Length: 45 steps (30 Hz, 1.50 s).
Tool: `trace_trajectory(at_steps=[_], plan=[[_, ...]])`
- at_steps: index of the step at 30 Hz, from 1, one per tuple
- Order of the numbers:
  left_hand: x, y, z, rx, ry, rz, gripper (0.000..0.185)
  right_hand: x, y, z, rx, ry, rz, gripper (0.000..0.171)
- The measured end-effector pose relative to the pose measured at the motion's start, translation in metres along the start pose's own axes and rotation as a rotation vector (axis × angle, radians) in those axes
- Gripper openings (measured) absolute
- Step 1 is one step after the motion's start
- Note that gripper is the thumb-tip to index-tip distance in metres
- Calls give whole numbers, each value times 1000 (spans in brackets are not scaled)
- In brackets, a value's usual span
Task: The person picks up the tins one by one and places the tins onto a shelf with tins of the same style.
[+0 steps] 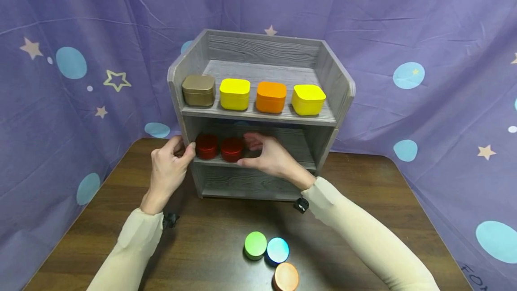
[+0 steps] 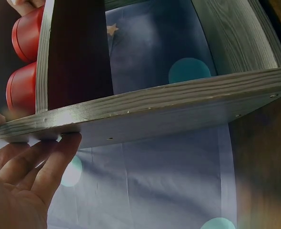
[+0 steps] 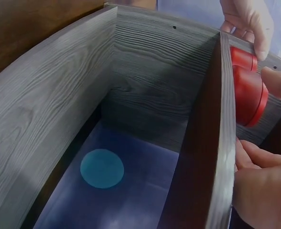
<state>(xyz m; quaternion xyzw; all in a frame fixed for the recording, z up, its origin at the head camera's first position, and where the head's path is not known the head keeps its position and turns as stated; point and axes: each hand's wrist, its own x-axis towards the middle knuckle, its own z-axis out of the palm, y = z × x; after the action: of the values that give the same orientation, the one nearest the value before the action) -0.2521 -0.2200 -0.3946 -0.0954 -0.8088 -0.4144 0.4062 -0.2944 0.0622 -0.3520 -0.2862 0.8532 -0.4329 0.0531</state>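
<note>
A grey wood-grain shelf unit (image 1: 258, 120) stands on the table. My left hand (image 1: 171, 160) holds its left side panel, thumb at the front edge and fingers against the outer face (image 2: 93, 133). Two round red tins sit side by side on the middle shelf: the left tin (image 1: 207, 147) beside the side panel, the right tin (image 1: 232, 149) next to it. My right hand (image 1: 270, 154) is just right of the second tin, thumb and fingers spread apart, fingertips close to the tin's side. Nothing is gripped between them.
On the top shelf stand a bronze tin (image 1: 199, 90), a yellow tin (image 1: 235, 94), an orange tin (image 1: 271, 97) and another yellow tin (image 1: 308, 99). Round green (image 1: 256, 244), blue (image 1: 277, 250) and peach-orange (image 1: 286, 276) tins lie on the brown table (image 1: 210, 246) in front. A purple curtain (image 1: 404, 35) hangs behind.
</note>
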Motion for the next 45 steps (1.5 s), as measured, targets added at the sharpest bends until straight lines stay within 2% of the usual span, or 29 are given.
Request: trace_trajectory(at_steps=[8,13,22,27,33,45], plan=[[3,0,1,14,4,10,12,-24,4,-9,7,51,-13,74],[3,0,0,20,-4,1,12,-43,8,-11,8,90,-56,72],[3,1,-1,34,0,-6,12,-74,14,-4,46,130,-134,68],[3,0,-1,35,3,1,12,-89,20,7,50,121,-154,68],[1,0,-1,41,6,0,11,-107,36,25,36,67,-147,67],[0,2,-1,26,0,-21,11,-140,69,59,-47,-30,-145,68]])
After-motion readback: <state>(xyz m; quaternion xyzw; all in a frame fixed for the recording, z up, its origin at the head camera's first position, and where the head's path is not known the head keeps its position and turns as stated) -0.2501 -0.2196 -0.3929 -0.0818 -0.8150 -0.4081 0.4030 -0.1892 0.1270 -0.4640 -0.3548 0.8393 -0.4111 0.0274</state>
